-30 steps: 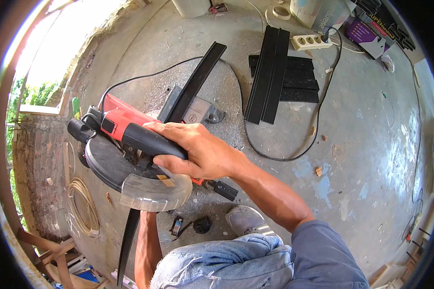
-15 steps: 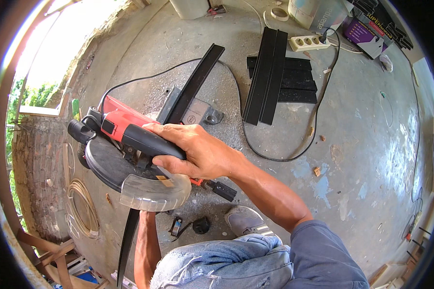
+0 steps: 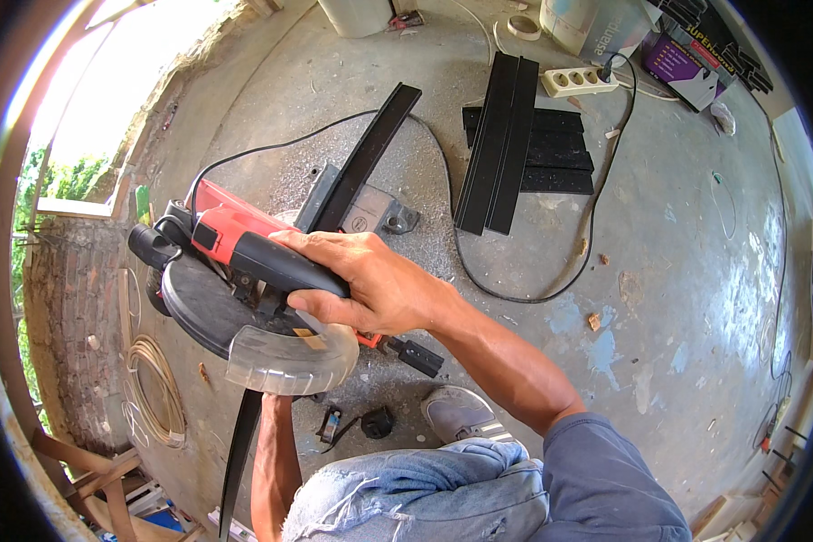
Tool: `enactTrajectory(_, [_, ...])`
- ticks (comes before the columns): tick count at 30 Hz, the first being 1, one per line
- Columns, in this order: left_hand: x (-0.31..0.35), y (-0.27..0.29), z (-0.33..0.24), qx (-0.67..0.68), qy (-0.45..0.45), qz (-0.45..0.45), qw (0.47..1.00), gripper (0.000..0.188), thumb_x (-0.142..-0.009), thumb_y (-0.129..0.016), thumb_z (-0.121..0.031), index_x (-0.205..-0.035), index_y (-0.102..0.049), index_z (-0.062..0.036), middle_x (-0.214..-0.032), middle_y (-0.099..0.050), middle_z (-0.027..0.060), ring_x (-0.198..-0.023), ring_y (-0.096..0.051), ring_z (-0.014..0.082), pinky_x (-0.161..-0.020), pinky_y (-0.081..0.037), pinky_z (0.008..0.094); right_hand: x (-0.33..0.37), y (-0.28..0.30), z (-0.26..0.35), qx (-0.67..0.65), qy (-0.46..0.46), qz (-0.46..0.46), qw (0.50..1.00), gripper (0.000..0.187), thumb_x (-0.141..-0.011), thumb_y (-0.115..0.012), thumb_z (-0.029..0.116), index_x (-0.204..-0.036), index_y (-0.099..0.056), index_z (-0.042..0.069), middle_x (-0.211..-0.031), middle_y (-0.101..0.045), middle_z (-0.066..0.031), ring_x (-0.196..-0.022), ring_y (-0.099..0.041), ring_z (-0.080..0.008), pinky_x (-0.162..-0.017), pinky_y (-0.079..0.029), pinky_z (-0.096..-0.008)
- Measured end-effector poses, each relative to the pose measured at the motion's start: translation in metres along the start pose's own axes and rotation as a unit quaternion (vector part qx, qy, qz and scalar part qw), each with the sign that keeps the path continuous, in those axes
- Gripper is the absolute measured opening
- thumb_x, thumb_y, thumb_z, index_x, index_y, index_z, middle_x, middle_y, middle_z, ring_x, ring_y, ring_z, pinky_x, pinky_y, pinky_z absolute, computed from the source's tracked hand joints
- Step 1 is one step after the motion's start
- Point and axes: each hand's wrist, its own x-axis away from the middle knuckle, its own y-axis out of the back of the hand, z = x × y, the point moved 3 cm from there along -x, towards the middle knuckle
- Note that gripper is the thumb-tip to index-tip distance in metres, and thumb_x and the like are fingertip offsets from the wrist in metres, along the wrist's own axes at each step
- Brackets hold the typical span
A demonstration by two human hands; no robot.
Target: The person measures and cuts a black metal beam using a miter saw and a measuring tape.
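Note:
A red and black miter saw [image 3: 230, 237] stands on the floor in front of me. My right hand [image 3: 361, 282] is closed around its black handle [image 3: 291, 264], the thumb on the near side. Below the handle are the dark blade cover [image 3: 199, 303] and a clear plastic guard [image 3: 289, 361]. A long black profile strip [image 3: 370, 154] lies across the saw's base, and its near end [image 3: 239, 452] comes out below the guard. My left forearm [image 3: 277, 452] reaches up beside that end; the guard and saw hide my left hand, so its fingers do not show.
More black strips [image 3: 499, 144] lie on shorter black pieces [image 3: 558, 154]. A black cord loops from the saw to a white power strip [image 3: 580, 81]. A tape measure [image 3: 377, 422] lies by my shoe [image 3: 465, 411]. Coiled cable [image 3: 156, 388] sits at left. Cuttings litter the floor.
The saw's head and my right hand have shifted very slightly. Everything else looks the same.

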Motion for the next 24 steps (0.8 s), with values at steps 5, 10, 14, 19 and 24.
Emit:
enactTrajectory(5, [0.0024, 0.0004, 0.0, -0.001, 0.003, -0.001, 1.0, 0.042, -0.068, -0.075, -0.021, -0.109, -0.068, -0.0125, -0.131, -0.051, 0.0157, -0.127, -0.044, 0.0353, -0.104, -0.027, 0.0553, -0.0001, -0.0016, -0.0026, -0.005, 0.011, -0.006, 1.0, 0.063, -0.088, -0.066, 0.028, -0.135, -0.05, -0.01, -0.11, -0.064, -0.0315, -0.102, -0.065, -0.0424, -0.091, -0.05, -0.0433])
enactTrajectory(10, [0.0015, 0.0015, -0.0021, 0.001, 0.002, -0.002, 1.0, 0.042, -0.068, -0.075, -0.021, -0.109, -0.068, -0.0123, -0.131, -0.051, 0.016, -0.127, -0.043, 0.0354, -0.105, -0.027, 0.0555, -0.0003, 0.0004, -0.0004, 0.002, 0.002, -0.005, 1.0, 0.062, -0.088, -0.066, 0.028, -0.135, -0.051, -0.011, -0.113, -0.063, -0.0325, -0.105, -0.064, -0.0434, -0.092, -0.049, -0.0434])
enactTrajectory(14, [0.0026, 0.0015, -0.0008, 0.001, 0.003, -0.002, 1.0, 0.042, -0.068, -0.075, -0.021, -0.108, -0.068, -0.0121, -0.131, -0.051, 0.0162, -0.127, -0.043, 0.0354, -0.105, -0.027, 0.0557, 0.0002, 0.0007, -0.0002, -0.016, 0.0, -0.007, 1.0, 0.062, -0.089, -0.066, 0.028, -0.135, -0.05, -0.01, -0.115, -0.063, -0.0325, -0.107, -0.064, -0.0439, -0.093, -0.049, -0.0436])
enactTrajectory(19, [0.0032, 0.0021, -0.0011, 0.0, 0.004, -0.002, 1.0, 0.042, -0.068, -0.075, -0.02, -0.108, -0.068, -0.0119, -0.131, -0.05, 0.0164, -0.127, -0.043, 0.0355, -0.105, -0.027, 0.0559, -0.0003, 0.0002, -0.0005, -0.012, 0.011, -0.007, 1.0, 0.061, -0.089, -0.066, 0.028, -0.134, -0.051, -0.01, -0.116, -0.063, -0.0324, -0.109, -0.063, -0.044, -0.094, -0.049, -0.0439])
enactTrajectory(24, [0.0027, 0.0018, -0.0006, 0.001, 0.004, -0.003, 1.0, 0.041, -0.068, -0.075, -0.02, -0.108, -0.069, -0.0117, -0.131, -0.05, 0.0167, -0.127, -0.043, 0.0356, -0.105, -0.026, 0.0561, 0.0003, 0.0001, -0.0021, -0.012, 0.007, -0.008, 1.0, 0.06, -0.089, -0.067, 0.028, -0.133, -0.052, -0.011, -0.117, -0.062, -0.0324, -0.109, -0.063, -0.0441, -0.094, -0.049, -0.0442])
